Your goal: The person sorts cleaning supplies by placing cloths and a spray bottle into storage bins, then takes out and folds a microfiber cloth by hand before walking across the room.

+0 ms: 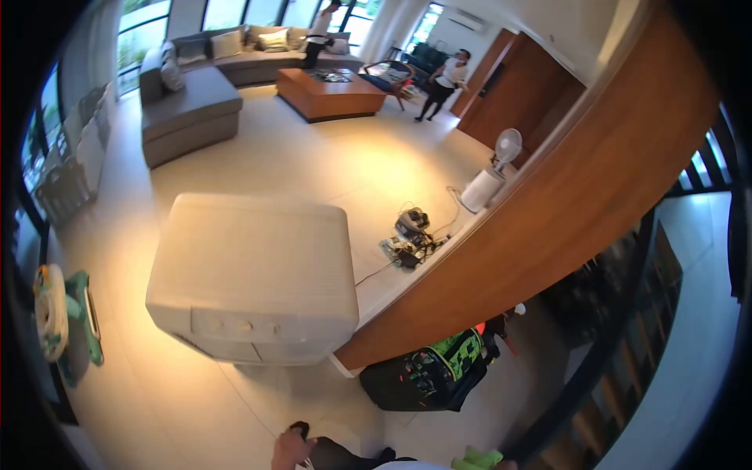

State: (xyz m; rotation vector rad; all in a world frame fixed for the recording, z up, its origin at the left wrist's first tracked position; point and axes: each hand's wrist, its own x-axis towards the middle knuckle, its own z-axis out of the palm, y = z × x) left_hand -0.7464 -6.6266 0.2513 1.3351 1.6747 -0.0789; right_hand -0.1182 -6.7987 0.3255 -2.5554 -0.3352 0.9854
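At the bottom edge, my left hand (291, 451) is partly in view, its fingers curled in front of my dark trousers (345, 454). Thin white strands show beside it; what it holds I cannot make out. A bright green cloth (476, 457) bunches at the lower right, with only a sliver of my right hand (507, 465) showing against it. Ahead stands a large pale boxy appliance with knobs on its front (254, 262). Right of it, a black bag with a green pattern (431, 372) rests on the floor.
A curved wooden panel (548, 196) and a dark stair railing (619, 337) run along the right. A fan (507, 146) and tangled cables (415, 243) are beyond the panel. A baby walker (53, 313) is left. Sofa (192, 106), wooden table (333, 94) and two people are farther back.
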